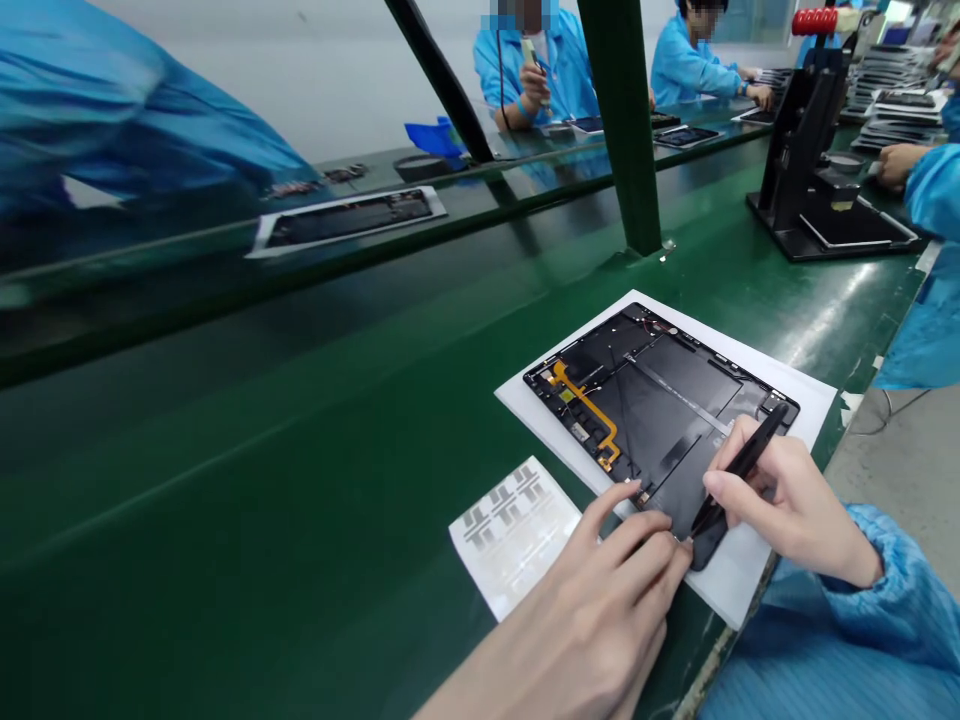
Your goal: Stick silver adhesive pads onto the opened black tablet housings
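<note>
An open tablet housing (675,390), black inside with an orange flex cable (592,410), lies on a white sheet (806,395). My right hand (780,490) is closed round slim black tweezers (742,460), their tip down at the housing's near edge. Beside that tip, the fingertips of my left hand (607,590) rest along the same edge, the index finger stretched apart from the others. What lies right under these fingertips is hidden. A white sheet of grey stickers (517,530) is on the green bench, partly behind my left hand.
A black press stand (806,160) with a red handle stands at the far right. A green post (622,130) rises from the bench, and a raised ledge holds another housing (352,220). Co-workers in blue sit across and to the right. The bench edge (862,370) runs along my right.
</note>
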A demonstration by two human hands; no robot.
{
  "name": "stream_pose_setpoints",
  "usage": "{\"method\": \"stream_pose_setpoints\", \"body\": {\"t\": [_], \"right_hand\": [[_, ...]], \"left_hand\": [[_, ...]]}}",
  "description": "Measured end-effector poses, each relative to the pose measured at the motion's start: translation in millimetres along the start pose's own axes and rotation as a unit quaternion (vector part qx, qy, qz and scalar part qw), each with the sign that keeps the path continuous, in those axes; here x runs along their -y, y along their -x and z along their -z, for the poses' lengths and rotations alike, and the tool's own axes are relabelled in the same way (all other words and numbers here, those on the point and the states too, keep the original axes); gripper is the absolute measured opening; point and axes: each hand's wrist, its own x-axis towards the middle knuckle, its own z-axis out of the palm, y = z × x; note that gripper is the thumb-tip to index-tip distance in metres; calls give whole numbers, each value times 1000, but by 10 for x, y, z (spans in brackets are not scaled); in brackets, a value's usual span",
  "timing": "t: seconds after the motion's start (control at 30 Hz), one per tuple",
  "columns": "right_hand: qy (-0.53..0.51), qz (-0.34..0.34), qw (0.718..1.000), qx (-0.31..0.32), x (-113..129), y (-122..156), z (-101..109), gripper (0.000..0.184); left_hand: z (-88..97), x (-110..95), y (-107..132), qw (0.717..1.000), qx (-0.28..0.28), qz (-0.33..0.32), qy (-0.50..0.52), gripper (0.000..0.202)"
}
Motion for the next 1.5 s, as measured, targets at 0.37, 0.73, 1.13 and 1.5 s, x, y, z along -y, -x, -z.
{"method": "stream_pose_setpoints", "body": {"t": [0.37, 0.73, 1.13, 1.5], "right_hand": [[42, 15, 999, -9, -1, 18, -25, 17], [87, 50, 995, -17, 33, -31, 45, 16], [87, 39, 992, -86, -95, -71, 184, 14], [18, 41, 987, -152, -266, -180, 112, 17]], "left_hand": [[-23, 3, -10, 1000, 6, 8, 13, 29], [32, -14, -27, 1000, -7, 14, 21, 29], [32, -6, 3, 1000, 12, 17, 21, 30], [468, 712, -586, 939, 205, 173, 214, 36]]}}
